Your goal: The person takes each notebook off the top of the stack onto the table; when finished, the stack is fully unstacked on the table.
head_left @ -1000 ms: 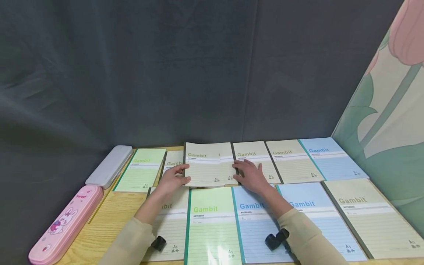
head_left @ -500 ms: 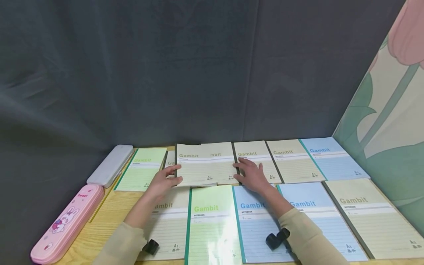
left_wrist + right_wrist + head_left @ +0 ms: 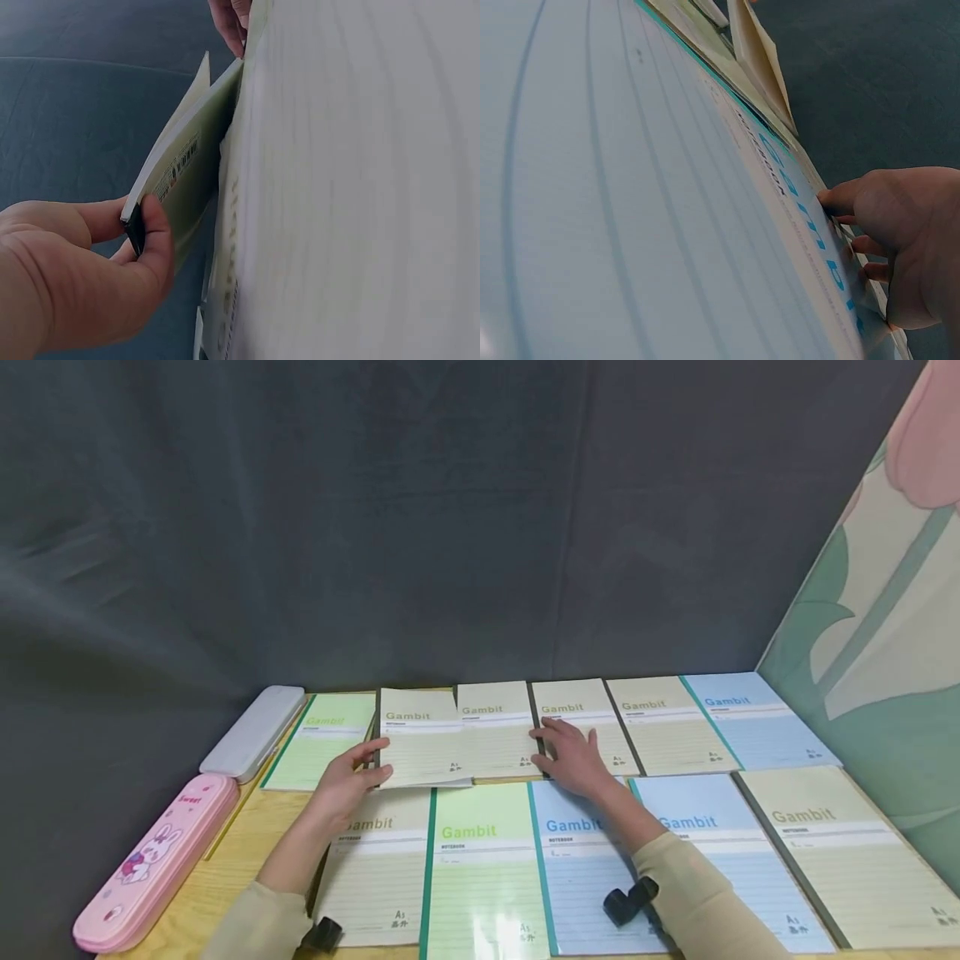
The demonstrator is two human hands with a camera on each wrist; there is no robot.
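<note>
My left hand [image 3: 339, 787] pinches a beige Gambit notebook [image 3: 417, 745] by its black spine, thumb on one face and fingers on the other. In the left wrist view this notebook [image 3: 193, 161] is tilted up off the surface, its barcoded back cover showing. Its right side overlaps another beige notebook [image 3: 497, 739] in the back row. My right hand [image 3: 576, 760] rests with spread, relaxed fingers at the border between that one and a further beige notebook [image 3: 592, 697]. The right wrist view shows the right hand [image 3: 904, 240] beyond a blue notebook's [image 3: 705, 187] top edge.
More beige, green [image 3: 487, 868] and blue notebooks [image 3: 705, 852] lie in two rows on the wooden table [image 3: 247, 843]. A pink pencil case [image 3: 161, 868] and a white case [image 3: 253, 735] lie along the left side. A dark curtain [image 3: 450, 527] hangs behind.
My left hand has moved left with the beige notebook, uncovering more of the one under it. My right hand has stayed nearly in place.
</note>
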